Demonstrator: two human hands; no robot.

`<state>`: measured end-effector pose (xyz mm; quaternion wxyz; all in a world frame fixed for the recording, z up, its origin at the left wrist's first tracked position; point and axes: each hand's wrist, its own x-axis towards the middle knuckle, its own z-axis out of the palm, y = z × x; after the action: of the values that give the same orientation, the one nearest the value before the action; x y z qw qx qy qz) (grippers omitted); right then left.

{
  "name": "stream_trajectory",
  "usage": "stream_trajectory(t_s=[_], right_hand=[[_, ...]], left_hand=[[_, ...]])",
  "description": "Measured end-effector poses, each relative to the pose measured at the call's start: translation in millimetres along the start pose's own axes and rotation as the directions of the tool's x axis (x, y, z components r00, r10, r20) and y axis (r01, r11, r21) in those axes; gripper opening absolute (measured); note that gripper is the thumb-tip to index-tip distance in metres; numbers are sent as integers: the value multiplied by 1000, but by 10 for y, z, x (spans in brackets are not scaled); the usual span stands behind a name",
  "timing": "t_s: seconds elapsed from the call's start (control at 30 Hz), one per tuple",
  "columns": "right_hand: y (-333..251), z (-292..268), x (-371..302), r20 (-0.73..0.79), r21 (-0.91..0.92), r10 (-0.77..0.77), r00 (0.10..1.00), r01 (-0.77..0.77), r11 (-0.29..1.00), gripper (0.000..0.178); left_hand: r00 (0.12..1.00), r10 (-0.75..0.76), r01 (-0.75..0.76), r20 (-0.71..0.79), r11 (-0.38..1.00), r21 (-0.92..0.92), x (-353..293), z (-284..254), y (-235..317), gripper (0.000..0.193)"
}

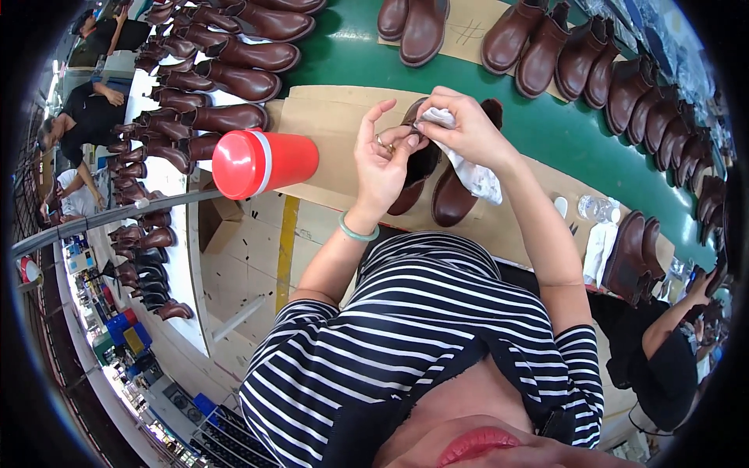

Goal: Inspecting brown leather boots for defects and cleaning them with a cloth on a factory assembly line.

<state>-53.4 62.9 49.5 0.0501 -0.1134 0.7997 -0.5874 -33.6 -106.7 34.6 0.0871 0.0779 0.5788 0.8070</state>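
Two dark brown ankle boots stand close together in front of me on the cardboard: the left boot (pixel 407 200) and the right boot (pixel 454 200). My left hand (pixel 382 160), with a green bangle and a ring, is at the left boot's top, thumb and a finger pinching a small dark part of its upper edge; another finger points up. My right hand (pixel 464 129) grips a crumpled white cloth (pixel 477 179), its fingertips meeting the left hand's at that edge. Loose cloth hangs over the right boot. The hands partly hide both boot tops.
A red lidded container (pixel 292 160) stands left of my hands on the cardboard sheet (pixel 324 117). Brown boots (pixel 538 51) line the green table (pixel 343 58). A clear jar (pixel 594 207) and another white cloth (pixel 599 248) lie at right. Other people work at both sides.
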Motion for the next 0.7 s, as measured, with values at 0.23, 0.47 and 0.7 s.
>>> stream_trajectory(t_s=[0.23, 0.47, 0.7], right_hand=[[-28, -47, -109, 51, 53, 6, 999, -9, 999, 16], [-17, 17, -179, 34, 46, -33, 999, 31, 998, 10], [-65, 115, -138, -63, 27, -97, 993, 99, 995, 5]], left_hand=[[1000, -15, 16, 15, 999, -51, -68, 12, 3, 66], [999, 39, -39, 23, 999, 1, -101, -5, 20, 71], [997, 65, -67, 28, 997, 43, -125, -11, 95, 72]])
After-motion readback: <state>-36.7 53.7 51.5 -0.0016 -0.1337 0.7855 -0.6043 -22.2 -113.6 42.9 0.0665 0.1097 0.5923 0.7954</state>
